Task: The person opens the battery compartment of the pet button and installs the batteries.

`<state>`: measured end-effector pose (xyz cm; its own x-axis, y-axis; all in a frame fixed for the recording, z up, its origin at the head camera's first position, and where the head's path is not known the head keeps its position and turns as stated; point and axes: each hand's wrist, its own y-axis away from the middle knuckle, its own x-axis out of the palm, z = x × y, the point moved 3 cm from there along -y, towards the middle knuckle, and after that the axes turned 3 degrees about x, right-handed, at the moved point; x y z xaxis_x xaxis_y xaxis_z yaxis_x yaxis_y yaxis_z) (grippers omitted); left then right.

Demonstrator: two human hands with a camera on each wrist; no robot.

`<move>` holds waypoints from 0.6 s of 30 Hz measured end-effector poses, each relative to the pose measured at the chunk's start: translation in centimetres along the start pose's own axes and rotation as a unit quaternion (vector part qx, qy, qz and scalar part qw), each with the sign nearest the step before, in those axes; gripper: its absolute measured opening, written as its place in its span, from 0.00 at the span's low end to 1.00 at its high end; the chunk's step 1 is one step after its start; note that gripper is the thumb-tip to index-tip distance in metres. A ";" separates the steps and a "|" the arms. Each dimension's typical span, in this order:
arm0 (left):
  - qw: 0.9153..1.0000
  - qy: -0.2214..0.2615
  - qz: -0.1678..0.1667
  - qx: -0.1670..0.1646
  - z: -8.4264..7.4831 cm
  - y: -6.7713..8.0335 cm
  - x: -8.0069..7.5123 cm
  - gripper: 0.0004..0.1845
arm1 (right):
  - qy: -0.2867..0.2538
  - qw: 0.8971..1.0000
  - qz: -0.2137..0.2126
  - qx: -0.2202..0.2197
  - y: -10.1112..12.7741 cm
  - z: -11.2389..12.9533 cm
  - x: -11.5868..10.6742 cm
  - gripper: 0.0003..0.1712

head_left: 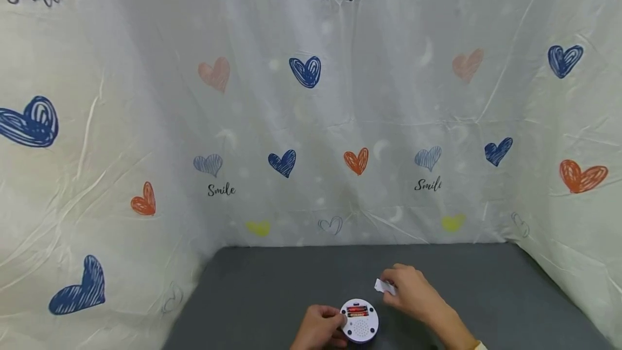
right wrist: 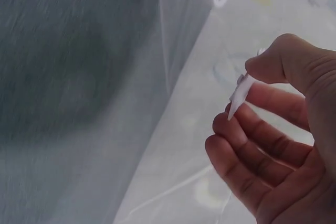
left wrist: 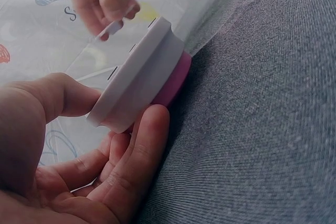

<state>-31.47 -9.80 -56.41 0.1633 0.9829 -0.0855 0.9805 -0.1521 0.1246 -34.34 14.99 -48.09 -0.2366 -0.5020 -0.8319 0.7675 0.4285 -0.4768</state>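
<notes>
White sheeting (head_left: 389,96) printed with red, blue and yellow hearts and the word "Smile" lines the back and both sides of the scene; at the bottom centre of the head view lies a dark grey fabric-covered table (head_left: 272,296).

Item 1: a small round white plastic device (head_left: 360,321) with a pink underside sits at the bottom centre of the head view, near the lower edge. Its battery bay faces up and shows red-and-gold batteries (head_left: 357,310) seated inside (a patch of small speaker holes lies just below them). In the left wrist view the device is tilted, one edge raised off the table.

Item 2: the left hand (head_left: 318,329), at the bottom of the head view just left of the device, grips it by the rim, thumb on the white face and fingers curled beneath the pink underside.

Item 3: the right hand (head_left: 410,293), right of and slightly above the device in the head view, pinches a small flat white plastic cover piece (head_left: 384,286) between thumb and forefinger, remaining fingers loosely curled. Cover and device are apart, not touching.
</notes>
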 end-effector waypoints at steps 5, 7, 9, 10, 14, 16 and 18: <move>1.000 0.022 -0.005 -0.002 -0.2 0.1 0.1 0.11 | -0.011 0.999 0.033 -0.019 -0.8 1.9 0.9 0.12; 1.000 0.024 -0.009 -0.006 -0.3 0.0 0.1 0.11 | -0.014 0.998 0.053 -0.018 -1.2 2.4 1.3 0.13; 1.000 0.022 -0.012 -0.008 -0.4 0.1 0.1 0.11 | -0.020 0.997 0.073 -0.019 -1.4 2.9 1.7 0.13; 1.000 0.021 -0.012 -0.008 -0.4 0.1 0.1 0.11 | -0.023 0.996 0.082 -0.021 -1.5 3.2 1.9 0.13; 1.000 0.021 -0.012 0.000 -0.5 0.4 0.1 0.12 | -0.037 0.993 0.103 -0.030 -1.6 4.0 2.6 0.13; 1.000 0.021 -0.012 0.005 -0.4 0.6 0.1 0.12 | -0.039 0.993 0.110 -0.035 -1.5 4.4 2.8 0.13; 1.000 0.023 -0.013 0.008 -0.4 0.7 0.2 0.12 | -0.040 0.991 0.118 -0.039 -1.5 4.7 3.2 0.13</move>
<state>-30.81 -9.71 -55.99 0.1340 0.9900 -0.0437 0.9859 -0.1287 0.1073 -33.45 9.26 -48.71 -0.0059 -0.4380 -0.8989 0.7465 0.5962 -0.2954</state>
